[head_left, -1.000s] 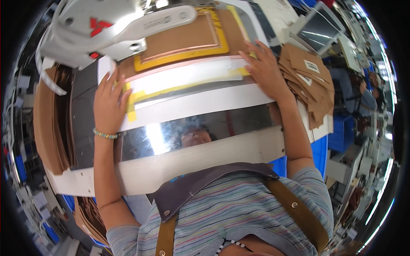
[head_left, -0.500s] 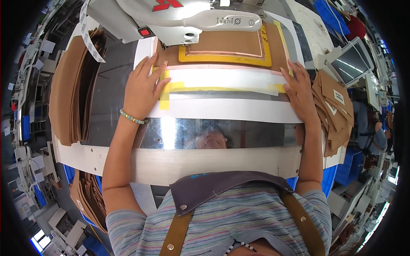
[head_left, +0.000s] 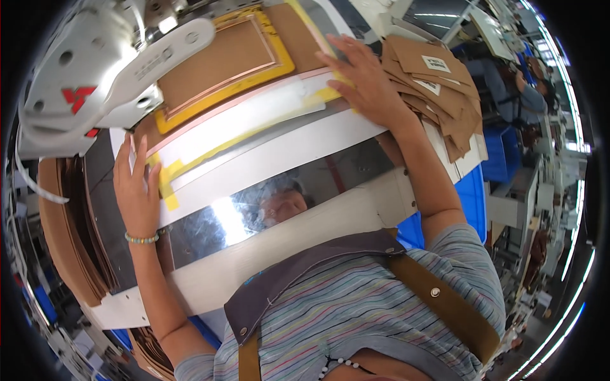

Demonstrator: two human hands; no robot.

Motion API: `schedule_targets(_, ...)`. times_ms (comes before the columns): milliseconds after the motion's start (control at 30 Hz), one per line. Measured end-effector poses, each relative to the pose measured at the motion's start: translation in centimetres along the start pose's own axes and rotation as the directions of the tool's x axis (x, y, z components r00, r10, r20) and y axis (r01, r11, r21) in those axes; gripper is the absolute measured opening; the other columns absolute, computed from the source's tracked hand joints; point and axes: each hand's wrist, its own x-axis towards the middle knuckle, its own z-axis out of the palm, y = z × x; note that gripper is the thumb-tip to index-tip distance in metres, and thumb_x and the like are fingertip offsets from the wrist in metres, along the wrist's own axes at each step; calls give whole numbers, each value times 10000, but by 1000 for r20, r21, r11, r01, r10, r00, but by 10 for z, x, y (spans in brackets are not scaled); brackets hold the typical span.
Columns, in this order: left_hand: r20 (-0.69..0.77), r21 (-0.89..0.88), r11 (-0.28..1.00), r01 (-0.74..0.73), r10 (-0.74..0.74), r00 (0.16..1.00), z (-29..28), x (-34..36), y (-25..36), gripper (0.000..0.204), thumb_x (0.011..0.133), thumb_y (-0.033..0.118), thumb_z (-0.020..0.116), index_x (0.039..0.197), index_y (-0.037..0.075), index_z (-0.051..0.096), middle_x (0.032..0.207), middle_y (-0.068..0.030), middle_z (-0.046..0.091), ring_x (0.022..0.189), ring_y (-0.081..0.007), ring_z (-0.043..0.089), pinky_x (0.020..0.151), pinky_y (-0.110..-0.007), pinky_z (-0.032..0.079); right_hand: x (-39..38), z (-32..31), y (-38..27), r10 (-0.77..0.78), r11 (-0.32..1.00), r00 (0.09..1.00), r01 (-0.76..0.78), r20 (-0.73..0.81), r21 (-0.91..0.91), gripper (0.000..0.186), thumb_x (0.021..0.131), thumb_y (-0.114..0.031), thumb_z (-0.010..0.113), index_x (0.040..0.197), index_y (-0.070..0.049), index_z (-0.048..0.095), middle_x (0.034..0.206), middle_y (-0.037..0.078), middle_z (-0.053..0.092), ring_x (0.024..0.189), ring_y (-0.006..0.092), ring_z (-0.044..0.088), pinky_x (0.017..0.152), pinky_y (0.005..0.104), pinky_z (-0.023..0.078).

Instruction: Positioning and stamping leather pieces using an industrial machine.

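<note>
My left hand [head_left: 136,197] lies open at the left end of a white board [head_left: 248,124] edged with yellow tape, its fingers stretched along the board's side. At the opposite end my right hand [head_left: 368,82] rests with spread fingers on the taped corner. Between them, on the far side of the board, lies a brown sheet [head_left: 304,35]. A yellow rectangular frame [head_left: 190,115] sits on that sheet, with a thin copper-coloured outline inside it. The white handle [head_left: 168,54] of a machine reaches over the frame's left part and hides some of it.
The white machine [head_left: 70,70] stands at the far left. Stacked brown pieces [head_left: 60,222] flank the left side; labelled brown pieces [head_left: 438,82] are piled on the right. A shiny metal plate [head_left: 254,206] fronts the board, and a blue bin [head_left: 467,197] stands below the table's right side.
The whole view has turned and shifted, so the table now slopes up to the right. Both hands stay at the board's ends; my right fingers look more spread.
</note>
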Motion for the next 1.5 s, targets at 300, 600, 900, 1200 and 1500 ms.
schedule_targets(300,118,3,1000,-11,11,993,4,-1,-4,422,1033,143,647,1451,87,663,1619,-142,516,1509,-367,449,1238,-482,364,-9,2,3,4,995,995,6,96,-104,456,1085,-430,578,1441,-164,675,1652,126,438,1567,349,316,1262,509,290)
schedule_targets(600,134,-35,999,12,-8,991,3,-2,-4,427,1032,126,641,1455,69,648,1620,-148,514,1518,-357,442,1245,-479,346,-9,0,0,42,996,990,-31,132,-79,464,1089,-392,576,1476,-148,654,1687,108,404,1590,344,282,1274,509,285)
schedule_targets(900,130,-91,996,-11,23,991,3,-4,-7,426,1027,81,622,1450,40,646,1630,-171,496,1510,-368,449,1244,-473,344,-7,-4,5,14,999,999,-12,33,-45,424,1061,-373,631,1401,-130,700,1647,118,453,1547,344,357,1228,498,333)
schedule_targets(1200,126,-106,994,-16,29,992,7,-1,-5,415,1062,88,576,1469,28,626,1636,-186,480,1501,-388,453,1239,-473,357,-34,-144,91,469,854,874,-485,-127,-186,325,989,-199,701,1290,-81,738,1226,104,753,1148,317,716,981,386,563)
schedule_targets(1500,135,-174,981,-83,107,985,-33,-7,-28,463,1009,55,663,1470,80,633,1642,-181,480,1484,-387,491,1193,-461,421,-43,-134,193,385,922,870,-379,309,-82,227,908,-230,783,903,-51,644,821,92,658,778,211,638,729,389,511)
